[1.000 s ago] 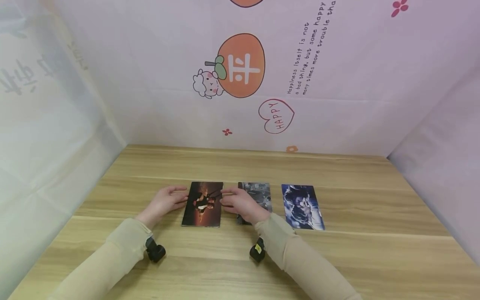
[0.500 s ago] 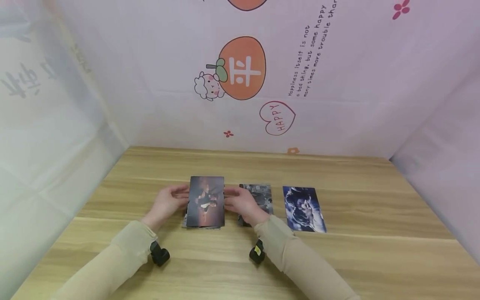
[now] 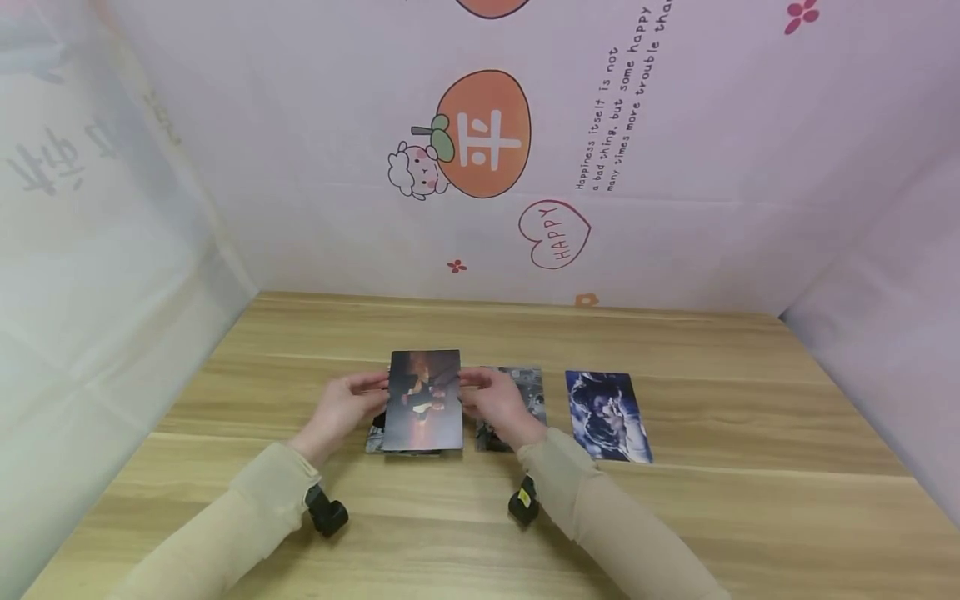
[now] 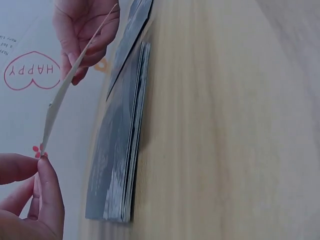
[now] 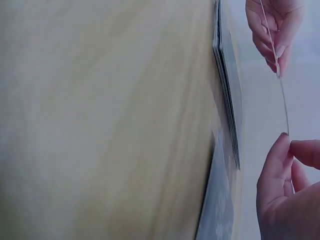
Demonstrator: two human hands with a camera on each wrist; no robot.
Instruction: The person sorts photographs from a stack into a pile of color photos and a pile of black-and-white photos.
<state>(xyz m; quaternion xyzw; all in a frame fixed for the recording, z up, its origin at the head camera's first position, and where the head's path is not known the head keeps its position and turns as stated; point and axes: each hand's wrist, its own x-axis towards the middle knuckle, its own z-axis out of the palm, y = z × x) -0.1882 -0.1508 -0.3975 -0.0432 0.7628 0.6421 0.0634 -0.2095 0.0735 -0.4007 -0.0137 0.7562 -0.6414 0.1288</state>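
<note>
A photo card [image 3: 423,404] with a dark reddish picture is held up off the table between both hands. My left hand [image 3: 342,412] pinches its left edge between thumb and fingers. On the opposite edge, my right hand [image 3: 501,407] pinches it the same way. Below the lifted card lies a stack of cards [image 4: 116,165], its layered edges showing in the left wrist view; in the head view the raised card hides most of it. A grey picture card [image 3: 532,390] lies partly behind the right hand. Farther right is a blue-and-white picture card [image 3: 606,415], flat on the table.
The wood-grain table [image 3: 465,533] reaches back to a white printed cloth wall [image 3: 337,225]. Cloth also hangs along the left and right sides. A small black wrist camera [image 3: 327,510] sits on the left wrist, another camera [image 3: 523,502] on the right.
Both hands have lifted the top card off the left stack and shifted it slightly right. Grey cards beneath it now show at the left and lower edges. The two right-hand cards stay put.
</note>
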